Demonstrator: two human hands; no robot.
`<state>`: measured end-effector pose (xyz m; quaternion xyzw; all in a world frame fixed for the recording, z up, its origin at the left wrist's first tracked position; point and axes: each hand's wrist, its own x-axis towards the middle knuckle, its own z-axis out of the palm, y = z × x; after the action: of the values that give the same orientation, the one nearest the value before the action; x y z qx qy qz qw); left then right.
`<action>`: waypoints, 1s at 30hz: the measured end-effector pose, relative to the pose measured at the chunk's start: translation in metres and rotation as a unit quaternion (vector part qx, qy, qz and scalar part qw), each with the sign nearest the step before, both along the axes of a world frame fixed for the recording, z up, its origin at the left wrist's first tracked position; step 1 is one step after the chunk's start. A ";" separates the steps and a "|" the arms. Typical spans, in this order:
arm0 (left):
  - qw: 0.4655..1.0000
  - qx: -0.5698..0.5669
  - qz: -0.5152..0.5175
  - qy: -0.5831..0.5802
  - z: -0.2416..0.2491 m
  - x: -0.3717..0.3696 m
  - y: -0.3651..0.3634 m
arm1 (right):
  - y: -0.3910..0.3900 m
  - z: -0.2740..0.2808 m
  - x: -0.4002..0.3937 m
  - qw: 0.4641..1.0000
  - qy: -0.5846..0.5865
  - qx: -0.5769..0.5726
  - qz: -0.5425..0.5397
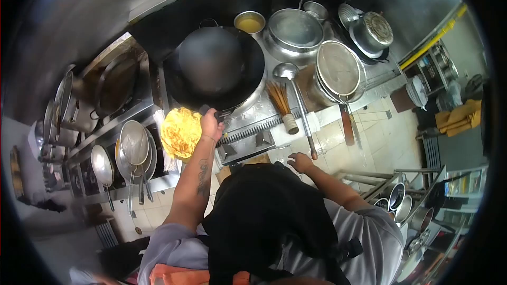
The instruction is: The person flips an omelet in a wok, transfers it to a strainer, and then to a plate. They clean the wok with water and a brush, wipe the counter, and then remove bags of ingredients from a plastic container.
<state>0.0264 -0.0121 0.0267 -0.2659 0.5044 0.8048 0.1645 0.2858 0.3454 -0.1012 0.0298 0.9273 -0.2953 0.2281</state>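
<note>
My left hand (210, 125) is closed at the near rim of a large black wok (253, 68), apparently around its handle. A dark blurred patch or haze hides the wok's middle. Close against that hand lies a round, bright yellow, crinkled sheet (181, 133) that looks like an omelette; what bears it is hidden. My right hand (301, 162) hangs over the counter's near side with its fingers apart and nothing in them. Just beyond it is the wooden handle end of a long metal ladle (287, 71). A bamboo wok brush (280, 100) lies left of the ladle.
Behind the wok stand a bowl of yellow liquid (249, 22) and a lidded pot (296, 29). A wire strainer (338, 68) rests on a pot at right. Several pans and strainers, including a skimmer (134, 142), occupy the left side. A metal rack (380, 184) stands at lower right.
</note>
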 end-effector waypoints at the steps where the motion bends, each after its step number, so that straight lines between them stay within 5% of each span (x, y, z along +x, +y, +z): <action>1: 1.000 0.010 0.017 -0.013 0.000 -0.007 0.010 | 0.004 -0.023 -0.008 0.999 -0.033 0.008 -0.001; 5: 0.999 0.026 0.025 -0.009 -0.012 -0.027 0.023 | 0.006 -0.085 -0.030 0.998 -0.055 0.008 -0.043; 8: 0.998 0.026 0.040 -0.036 -0.003 -0.037 0.030 | 0.001 -0.113 -0.052 0.971 -0.069 0.006 -0.230; 11: 0.998 0.042 -0.001 -0.056 0.019 -0.019 0.021 | 0.030 -0.232 -0.073 0.995 -0.054 0.042 -0.070; 13: 0.994 0.076 -0.065 -0.054 0.015 -0.004 0.001 | 0.002 -0.127 -0.094 0.884 -0.204 -0.152 -0.392; 14: 0.995 0.035 -0.081 -0.044 0.027 0.015 0.002 | 0.002 -0.128 -0.099 0.874 -0.211 -0.144 -0.413; 19: 0.967 -0.117 -0.227 0.009 0.054 0.128 -0.005 | 0.011 -0.185 -0.106 0.908 -0.187 -0.077 -0.368; 27: 0.975 -0.125 -0.177 -0.046 0.053 0.200 0.013 | 0.026 -0.287 -0.085 0.957 -0.100 0.048 -0.268; 30: 0.975 -0.121 -0.178 -0.052 0.045 0.207 0.016 | 0.011 -0.101 -0.094 0.914 -0.285 -0.024 -0.288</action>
<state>0.2333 0.0034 0.0718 -0.2318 0.6280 0.6806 0.2977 0.1922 0.3563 -0.2025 0.3734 0.7667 -0.3489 0.3885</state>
